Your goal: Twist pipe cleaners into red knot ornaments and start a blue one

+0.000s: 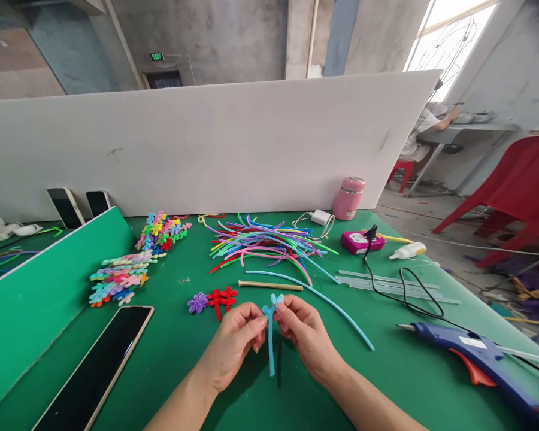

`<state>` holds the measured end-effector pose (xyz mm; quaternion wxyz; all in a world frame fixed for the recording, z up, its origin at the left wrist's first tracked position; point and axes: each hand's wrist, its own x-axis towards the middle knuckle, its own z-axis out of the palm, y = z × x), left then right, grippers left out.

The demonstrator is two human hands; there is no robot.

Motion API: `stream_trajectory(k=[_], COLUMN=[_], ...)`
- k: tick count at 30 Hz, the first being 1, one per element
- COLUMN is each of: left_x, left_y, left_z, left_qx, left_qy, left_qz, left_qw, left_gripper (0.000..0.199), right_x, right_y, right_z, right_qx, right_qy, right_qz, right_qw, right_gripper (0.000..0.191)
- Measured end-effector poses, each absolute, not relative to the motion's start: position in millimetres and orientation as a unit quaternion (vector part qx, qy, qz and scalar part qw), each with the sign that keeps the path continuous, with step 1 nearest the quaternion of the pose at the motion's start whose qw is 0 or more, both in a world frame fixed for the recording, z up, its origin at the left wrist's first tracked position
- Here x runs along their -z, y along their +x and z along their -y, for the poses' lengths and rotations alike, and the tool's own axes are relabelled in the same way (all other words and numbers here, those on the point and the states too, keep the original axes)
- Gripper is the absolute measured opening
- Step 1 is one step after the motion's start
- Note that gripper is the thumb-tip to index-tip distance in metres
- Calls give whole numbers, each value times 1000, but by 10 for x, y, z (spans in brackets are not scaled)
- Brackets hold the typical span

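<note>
Between my hands is a light blue pipe cleaner (271, 347), bent into small loops at its top, with a straight stem hanging down. My left hand (239, 338) pinches the loops from the left. From the right, my right hand (303, 332) pinches the upper loops. Just beyond my left hand lie a purple pipe-cleaner flower (198, 303) and red flower shapes (221, 301). A thin stick (270, 286) and a long light blue pipe cleaner (336, 305) lie behind my hands. Farther back is a pile of loose colored pipe cleaners (269, 242).
Finished colorful flowers (121, 275) lie at the left, near a phone (96, 365) and a green divider (49, 299). At right are a glue gun (471, 353), glue sticks (395, 286), a black cable, a glue bottle (408, 250), a purple box (363, 242) and a pink flask (349, 199).
</note>
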<state>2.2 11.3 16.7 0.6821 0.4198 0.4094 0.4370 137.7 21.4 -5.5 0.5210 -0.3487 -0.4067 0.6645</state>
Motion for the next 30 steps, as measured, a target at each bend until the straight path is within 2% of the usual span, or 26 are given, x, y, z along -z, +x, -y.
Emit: stream_trajectory(k=[4,9,14,20,24,30], left_x=[-87,-31,13,-42,-91,-87], left_y=[32,34,30,61,95,110], left_z=[-69,-38,-17,19,44,58], left_qx=[-427,-437,-435,-408,-403,-412], left_qy=[382,383,404,541,631,631], left_qz=[-385,-406,-412,-455,-452,-456], left_qw=[723,706,691,578,485,474], left_gripper=[18,17,20,32,31,26], right_x=[61,72,80,53,59,52], right_y=[1350,1301,1290,1280,1292,1284], right_z=[-201,-182,-174,-165,-166,-153], right_qx=[-680,-711,-703,-690,-623,-571], right_qy=[-337,-289,-307,-319,-372,-400], right_qz=[405,423,422,426,470,509], right_qw=[510,482,483,490,503,504], right_gripper=[27,29,31,35,31,28])
